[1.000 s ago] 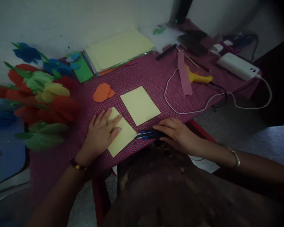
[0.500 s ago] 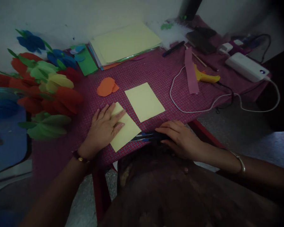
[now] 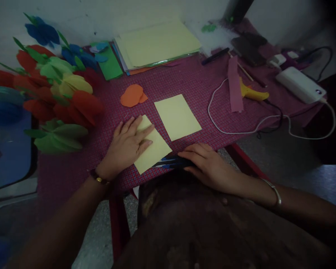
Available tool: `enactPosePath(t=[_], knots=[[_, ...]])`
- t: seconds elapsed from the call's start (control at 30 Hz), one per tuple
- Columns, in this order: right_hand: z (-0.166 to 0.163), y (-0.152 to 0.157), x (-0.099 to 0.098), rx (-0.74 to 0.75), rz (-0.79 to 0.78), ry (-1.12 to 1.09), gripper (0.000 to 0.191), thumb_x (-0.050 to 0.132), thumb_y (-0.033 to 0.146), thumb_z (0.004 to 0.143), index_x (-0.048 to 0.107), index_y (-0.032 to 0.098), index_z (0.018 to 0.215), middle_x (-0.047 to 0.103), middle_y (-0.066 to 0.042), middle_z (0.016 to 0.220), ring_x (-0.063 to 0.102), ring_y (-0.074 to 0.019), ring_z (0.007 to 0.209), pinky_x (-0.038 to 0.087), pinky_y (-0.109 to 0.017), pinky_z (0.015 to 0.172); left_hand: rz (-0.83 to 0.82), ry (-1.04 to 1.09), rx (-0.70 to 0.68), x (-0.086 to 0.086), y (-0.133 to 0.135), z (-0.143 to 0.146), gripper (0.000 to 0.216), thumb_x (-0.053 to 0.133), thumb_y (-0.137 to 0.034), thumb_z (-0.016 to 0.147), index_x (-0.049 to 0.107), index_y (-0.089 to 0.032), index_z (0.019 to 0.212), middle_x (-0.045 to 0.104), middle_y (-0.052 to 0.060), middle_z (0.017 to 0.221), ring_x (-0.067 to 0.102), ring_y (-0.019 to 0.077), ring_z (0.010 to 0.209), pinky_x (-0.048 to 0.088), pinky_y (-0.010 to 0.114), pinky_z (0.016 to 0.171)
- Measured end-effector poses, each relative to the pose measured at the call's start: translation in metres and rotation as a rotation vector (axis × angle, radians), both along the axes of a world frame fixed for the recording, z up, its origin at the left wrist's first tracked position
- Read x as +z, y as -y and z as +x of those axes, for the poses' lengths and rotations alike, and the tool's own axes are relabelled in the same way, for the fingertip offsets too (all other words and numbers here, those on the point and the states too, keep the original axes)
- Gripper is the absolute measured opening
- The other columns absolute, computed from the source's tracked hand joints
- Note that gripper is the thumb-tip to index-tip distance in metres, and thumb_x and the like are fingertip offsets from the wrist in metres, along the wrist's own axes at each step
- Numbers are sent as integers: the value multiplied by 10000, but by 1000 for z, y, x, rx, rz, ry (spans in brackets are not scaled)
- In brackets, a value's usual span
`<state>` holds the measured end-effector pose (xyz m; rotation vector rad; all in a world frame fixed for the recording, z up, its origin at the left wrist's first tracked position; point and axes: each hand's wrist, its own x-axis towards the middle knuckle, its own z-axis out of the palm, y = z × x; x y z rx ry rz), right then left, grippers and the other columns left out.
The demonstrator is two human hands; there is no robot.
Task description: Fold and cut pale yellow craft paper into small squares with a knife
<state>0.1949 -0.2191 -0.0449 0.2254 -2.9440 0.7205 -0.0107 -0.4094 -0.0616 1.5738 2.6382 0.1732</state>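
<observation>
L hand (image 3: 128,147), spread flat, is pressing the nearer yellow sheet (image 3: 154,149) onto the checked cloth (image 3: 184,82), prob. stopping slippage; R hand (image 3: 207,164) is gripping scissors (image 3: 169,163), blades lying at sheet's near edge.

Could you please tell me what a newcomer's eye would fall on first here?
Most likely the big bunch of flowers in red, blue, green and yellow, filling the left side. Next might come the pale yellow sheet near the front edge of the checked cloth, with the left hand flat on it and the right hand holding dark scissors at its edge.
</observation>
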Motion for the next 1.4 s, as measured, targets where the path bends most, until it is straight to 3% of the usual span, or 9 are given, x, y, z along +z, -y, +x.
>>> enactPosePath(t=[0.23,0.4,0.57,0.67,0.73,0.83,0.97,1.13,1.4], knots=[[-8,13,-3,36,23,-8,330,536,227,883,544,150,1204,601,-131,1096,540,-250,991,459,-424,834,15,-2,-5,0,0,1,500,340,-520,926,374,-376,1404,218,25,1565,200,287,1420,138,500,1128],[9,-7,5,177,-82,14,340,555,272,885,538,173,1210,601,-120,1109,543,-222,1030,453,-387,866,20,11,-8,-2,0,-1,498,340,-513,927,386,-365,1400,216,33,1565,189,290,1424,131,515,1129],[-8,-66,12,-206,-123,-158,351,571,295,864,542,204,1202,604,-98,1065,565,-239,994,467,-396,852,223,107,-25,6,10,-8,570,363,-473,925,317,-244,1445,210,109,1557,195,279,1424,221,487,1123],[-40,-109,9,-395,-54,-204,314,548,246,850,568,186,1157,605,-87,1002,569,-240,932,474,-411,829,360,78,29,16,22,-2,527,443,-442,898,433,-187,1359,431,136,1426,410,252,1310,350,433,1071],[-61,-130,4,-468,49,-197,317,558,199,823,587,158,1137,601,-96,985,552,-251,951,460,-429,865,333,38,2,21,31,13,395,468,-414,892,572,-175,1189,599,120,1226,564,229,1132,449,381,978],[-83,-145,-5,-520,176,-107,357,540,182,842,577,97,1187,582,-144,1038,520,-251,986,428,-425,918,214,16,-38,25,41,42,334,471,-392,897,607,-166,1101,664,99,1076,628,208,977,509,333,870],[-89,-143,-13,-511,195,-56,380,523,169,862,550,70,1228,557,-178,1111,479,-241,1038,395,-410,959,64,-82,-80,24,39,66,345,476,-336,882,591,-126,1129,643,133,1112,599,258,1015,496,380,891],[-75,-129,-7,-500,225,-104,400,546,198,854,548,119,1247,521,-181,1184,433,-307,1105,344,-506,963,-32,-178,-98,28,27,71,321,434,-163,838,589,-130,1117,643,140,1079,601,266,970,497,378,848],[-52,-60,6,-73,-67,-211,321,516,164,859,549,173,1178,568,-117,1155,504,-243,1096,388,-432,935,2,29,15,33,26,52,250,535,-401,859,621,-190,959,670,75,958,627,229,874,507,345,775]])
